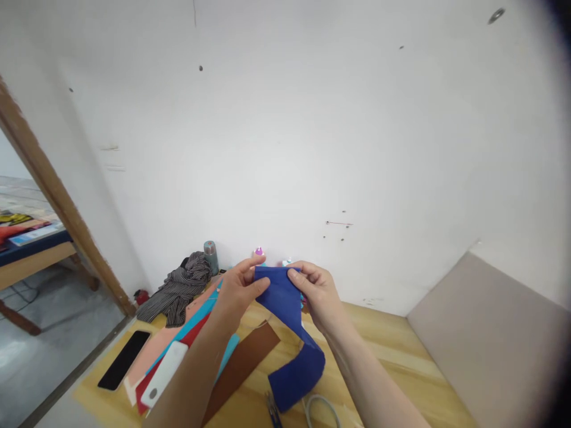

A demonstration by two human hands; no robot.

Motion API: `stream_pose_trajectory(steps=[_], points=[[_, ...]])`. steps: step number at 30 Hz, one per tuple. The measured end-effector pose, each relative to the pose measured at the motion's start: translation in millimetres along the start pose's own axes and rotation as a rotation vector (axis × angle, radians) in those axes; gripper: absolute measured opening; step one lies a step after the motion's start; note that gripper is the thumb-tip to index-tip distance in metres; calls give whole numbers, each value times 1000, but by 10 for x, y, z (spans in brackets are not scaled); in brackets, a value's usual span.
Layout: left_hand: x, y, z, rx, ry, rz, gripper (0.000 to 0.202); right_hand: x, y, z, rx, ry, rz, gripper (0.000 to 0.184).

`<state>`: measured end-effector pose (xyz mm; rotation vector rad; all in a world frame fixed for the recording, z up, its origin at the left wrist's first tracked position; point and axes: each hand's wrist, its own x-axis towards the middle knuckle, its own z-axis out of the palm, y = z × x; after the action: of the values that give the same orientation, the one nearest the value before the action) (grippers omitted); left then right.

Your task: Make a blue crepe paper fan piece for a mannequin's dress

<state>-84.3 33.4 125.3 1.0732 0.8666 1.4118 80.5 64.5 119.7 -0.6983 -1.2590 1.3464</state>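
Both my hands hold up a strip of blue felt-like sheet (289, 333) above a wooden table (383, 351). My left hand (238, 291) pinches its top left corner between thumb and fingers. My right hand (314, 291) pinches the top right corner. The blue strip hangs down and curls at its lower end near the table's front.
Coloured sheets lie on the table's left: pink (156, 348), turquoise (196, 321), red (196, 336), brown (243, 365). A black phone (124, 359) and a white device (164, 374) lie there too. Striped cloth (181, 288) and a grey bottle (211, 255) stand by the wall. Scissors (273, 413) and a white cable (319, 410) lie at the front.
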Motion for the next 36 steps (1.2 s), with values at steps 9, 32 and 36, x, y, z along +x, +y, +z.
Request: stream_pose_trajectory(steps=[9, 32, 36], points=[[-112, -271, 73, -33, -54, -100, 26, -243, 198, -158, -19, 120, 1, 43], [-427, -690, -308, 576, -32, 263, 21, -702, 790, -302, 239, 91, 406, 48], [-490, -748, -347, 598, -78, 269, 30, -758, 805, -230, 201, 71, 512, 44]])
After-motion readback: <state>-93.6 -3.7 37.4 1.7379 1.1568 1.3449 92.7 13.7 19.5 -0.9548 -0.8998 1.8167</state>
